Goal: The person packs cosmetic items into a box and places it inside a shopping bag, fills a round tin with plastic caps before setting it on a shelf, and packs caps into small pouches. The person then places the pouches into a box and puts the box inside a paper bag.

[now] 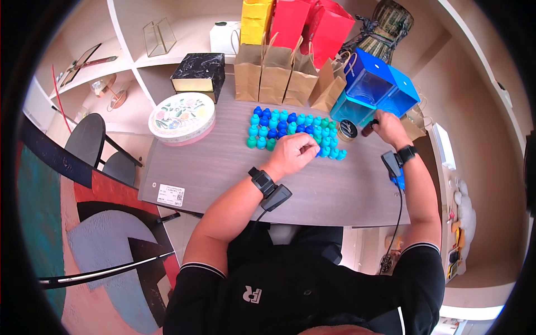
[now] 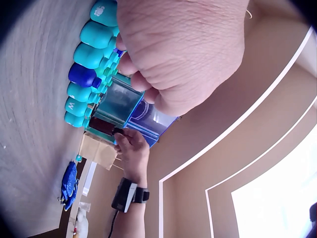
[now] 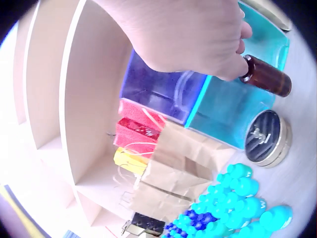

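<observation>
Small rounded figures (image 1: pixel 261 143) in dark blue, turquoise and green stand in close rows on the table. Over the front of these rows is the left hand (image 1: pixel 291 154), its fingers bent beside a dark blue figure; whether it grips that figure is hidden. The left wrist view shows the back of this hand (image 2: pixel 183 52) and its curled fingers. At the right, the right hand (image 1: pixel 391 129) pinches the dark cap end of a small brown bottle (image 3: pixel 270 79), which lies tilted in front of the turquoise bin (image 3: pixel 223 109). A round tin (image 3: pixel 266 139) is beside the bottle.
Brown paper bags (image 1: pixel 276 72) line the table's back, with blue bins (image 1: pixel 368 78) at the right. A round floral box (image 1: pixel 181 116) and a black marbled box (image 1: pixel 198 72) stand at the left. A white label (image 1: pixel 171 194) marks the front left corner.
</observation>
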Motion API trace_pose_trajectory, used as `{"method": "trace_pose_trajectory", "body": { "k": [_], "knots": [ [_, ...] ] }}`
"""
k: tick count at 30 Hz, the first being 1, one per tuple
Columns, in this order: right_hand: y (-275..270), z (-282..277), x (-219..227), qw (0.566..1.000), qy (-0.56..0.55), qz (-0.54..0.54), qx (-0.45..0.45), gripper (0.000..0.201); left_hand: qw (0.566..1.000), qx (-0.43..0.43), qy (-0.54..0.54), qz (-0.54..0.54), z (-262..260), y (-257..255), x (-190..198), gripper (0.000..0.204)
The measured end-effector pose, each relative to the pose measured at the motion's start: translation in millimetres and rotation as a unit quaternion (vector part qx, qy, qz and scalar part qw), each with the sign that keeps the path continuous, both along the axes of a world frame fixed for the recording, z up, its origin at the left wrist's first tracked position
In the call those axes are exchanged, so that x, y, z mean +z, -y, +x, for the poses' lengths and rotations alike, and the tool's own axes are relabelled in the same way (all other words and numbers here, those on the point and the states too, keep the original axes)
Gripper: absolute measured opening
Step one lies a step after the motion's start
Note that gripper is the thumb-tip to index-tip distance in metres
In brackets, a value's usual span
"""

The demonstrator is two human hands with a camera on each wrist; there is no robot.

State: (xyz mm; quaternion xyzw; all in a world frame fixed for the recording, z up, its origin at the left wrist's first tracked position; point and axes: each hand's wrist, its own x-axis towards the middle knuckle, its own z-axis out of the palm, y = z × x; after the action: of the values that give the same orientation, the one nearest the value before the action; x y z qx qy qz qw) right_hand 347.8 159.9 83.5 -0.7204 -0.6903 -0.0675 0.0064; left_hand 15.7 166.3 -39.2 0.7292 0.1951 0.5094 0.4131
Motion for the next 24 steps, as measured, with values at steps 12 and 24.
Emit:
{"method": "trace_pose_trajectory", "body": {
  "k": [12, 24],
  "knots": [
    [-36.6, -131.7, 132.0, 0.934, -0.033, 0.222, 0.278, 0.025, 1.000, -0.006, -0.018, 0.012, 1.0, 4.6, 2.5, 0.011],
    [-178.7, -181.1, 76.0, 0.936, 0.205, 0.174, 0.228, 0.026, 1.000, 0.010, -0.002, 0.027, -1.5, 0.3, 3.1, 0.010]
  ]
}}
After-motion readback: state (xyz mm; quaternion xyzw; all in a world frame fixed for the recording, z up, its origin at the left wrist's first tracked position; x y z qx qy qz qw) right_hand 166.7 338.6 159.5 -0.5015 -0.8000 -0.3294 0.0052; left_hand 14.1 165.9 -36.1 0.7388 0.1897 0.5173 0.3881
